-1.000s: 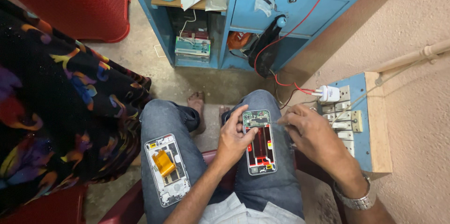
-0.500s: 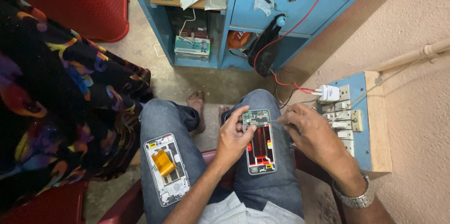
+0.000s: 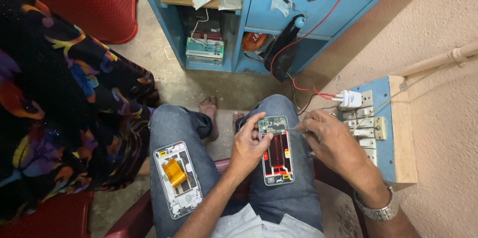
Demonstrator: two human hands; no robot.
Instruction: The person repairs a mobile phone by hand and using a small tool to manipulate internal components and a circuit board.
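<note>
An opened phone with a green circuit board at its top and a black and red inside lies on my right thigh. My left hand steadies its left edge, fingers curled against the board. My right hand grips a thin metal tool whose tip touches the board's right side. A second opened phone frame with an orange flex strip rests on my left thigh, untouched.
A person in a dark flowered garment sits close on the left. A blue cabinet with a drawer and shelves stands ahead. A blue switchboard with a white charger and red wires hangs on the right wall. Red plastic stool at the back left.
</note>
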